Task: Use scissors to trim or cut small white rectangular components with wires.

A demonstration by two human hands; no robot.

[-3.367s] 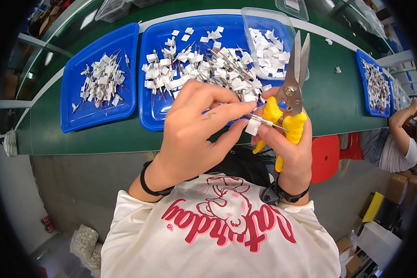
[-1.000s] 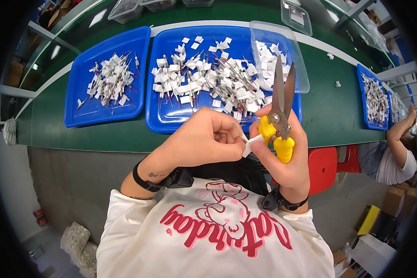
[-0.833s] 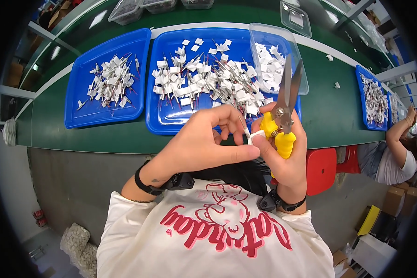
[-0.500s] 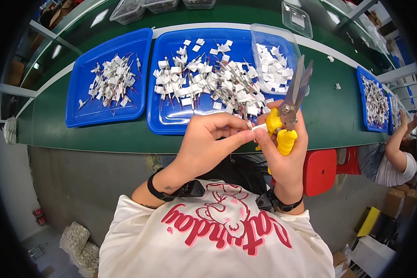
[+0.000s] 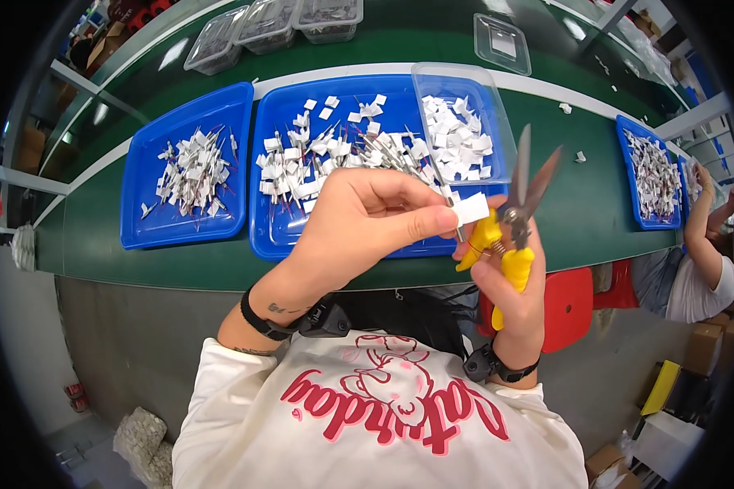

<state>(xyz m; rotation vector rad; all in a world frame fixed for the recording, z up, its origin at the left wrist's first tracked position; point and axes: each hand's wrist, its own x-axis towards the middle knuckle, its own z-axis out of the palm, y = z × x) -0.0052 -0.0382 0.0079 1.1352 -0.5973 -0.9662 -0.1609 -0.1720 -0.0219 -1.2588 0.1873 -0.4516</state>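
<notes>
My left hand (image 5: 363, 216) pinches a thin metal-tipped wired piece (image 5: 448, 194) between thumb and forefinger. A flat white tag (image 5: 471, 209) sticks out from that piece beside the thumb tip. With its fingers round the yellow handles, my right hand (image 5: 520, 306) holds a pair of shears (image 5: 514, 216); the blades are spread and point away from me. Some right fingers are hidden behind the handles. Just beyond both hands lies the middle blue tray (image 5: 271, 236), with many tagged wired pieces (image 5: 310, 163) and a see-through tub (image 5: 432, 77) of loose white tags (image 5: 458, 138).
At the left, another blue tray (image 5: 143, 232) holds similar pieces (image 5: 192, 175). Lidded tubs (image 5: 269, 24) and a see-through lid (image 5: 501, 47) lie farther back on the green table (image 5: 81, 236). To the right are a red stool (image 5: 569, 310), further trays (image 5: 659, 216) and another person (image 5: 701, 269).
The white tag now shows broadly at my left thumb, where it was seen narrowly between both hands. My right hand has drawn slightly away with the shears, and their blades are spread wider.
</notes>
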